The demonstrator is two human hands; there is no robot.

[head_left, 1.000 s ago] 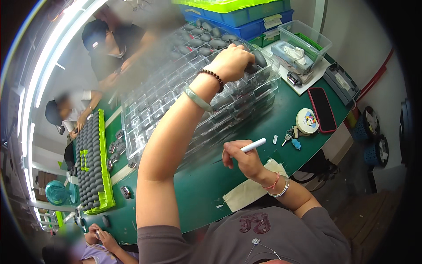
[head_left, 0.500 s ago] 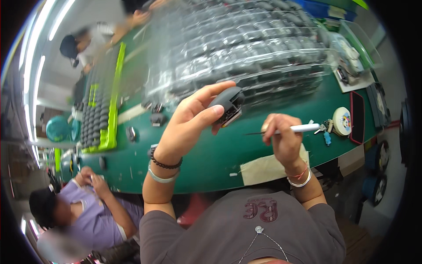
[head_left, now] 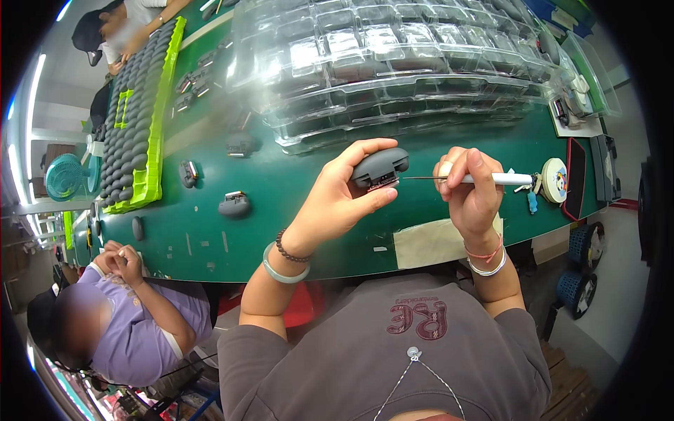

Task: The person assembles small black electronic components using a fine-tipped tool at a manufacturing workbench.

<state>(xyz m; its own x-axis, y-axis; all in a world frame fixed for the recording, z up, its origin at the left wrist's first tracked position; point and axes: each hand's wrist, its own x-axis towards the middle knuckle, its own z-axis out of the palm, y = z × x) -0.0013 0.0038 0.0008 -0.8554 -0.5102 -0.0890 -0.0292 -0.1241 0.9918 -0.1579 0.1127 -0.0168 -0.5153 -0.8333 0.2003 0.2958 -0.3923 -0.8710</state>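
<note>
My left hand (head_left: 335,200) is closed on a dark grey rounded plastic casing (head_left: 379,165), thumb below and fingers over the top. An opening on its near side shows inner parts, which are too small to make out. My right hand (head_left: 472,193) grips a thin metal-shafted tool with a white handle (head_left: 507,179). The shaft points left, its tip close to the casing's right end; whether it touches, I cannot tell. Similar dark casings, one (head_left: 234,204) and another (head_left: 189,173), lie on the green table (head_left: 309,252) to the left.
Stacked clear plastic trays (head_left: 414,91) with dark casings fill the far side. A lime-green tray (head_left: 151,168) of casings stands left. A beige cloth (head_left: 428,245) lies at the near edge. Right are a round keychain (head_left: 554,180) and a dark red-edged pad (head_left: 576,179). Two other people work at left.
My left hand has turned the casing so that it lies more level, its opening toward me. The tool's tip has come nearer to the casing. The whole view has shifted.
</note>
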